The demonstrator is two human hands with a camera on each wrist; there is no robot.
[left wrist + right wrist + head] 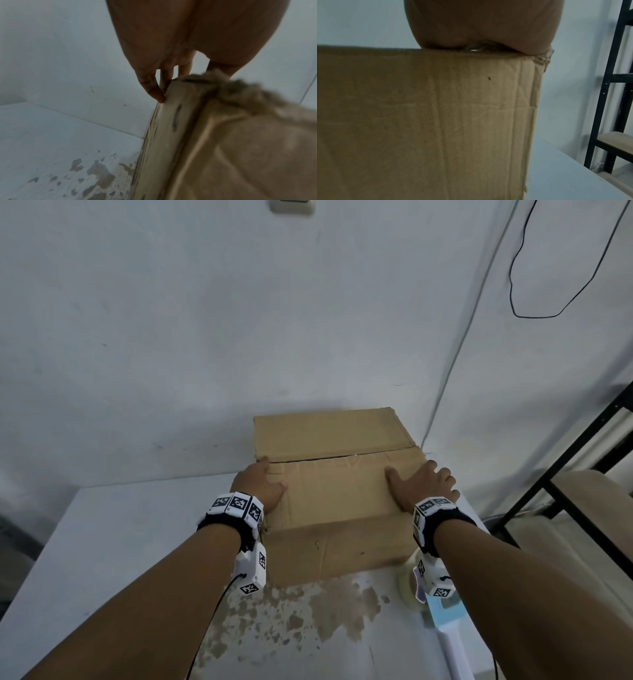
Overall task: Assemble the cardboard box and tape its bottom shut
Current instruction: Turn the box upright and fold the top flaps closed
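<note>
Box (337,494) sits on the counter (113,529), flaps folded down, seam untaped. My left hand (262,486) and right hand (423,484) press flat on the near flap, fingers spread. If I let go for the tape (409,585), flaps could spring open.

Dim, flat, bluish light w/ soft shadows; wide-angle edge warp; both wrist views blurry up close.

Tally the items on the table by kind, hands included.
Cardboard box: 1
Tape roll, partly hidden behind the right wrist: 1
Pale blue and white object, kind unclear: 1
Hands: 2, left hand and right hand
Total: 5
</note>
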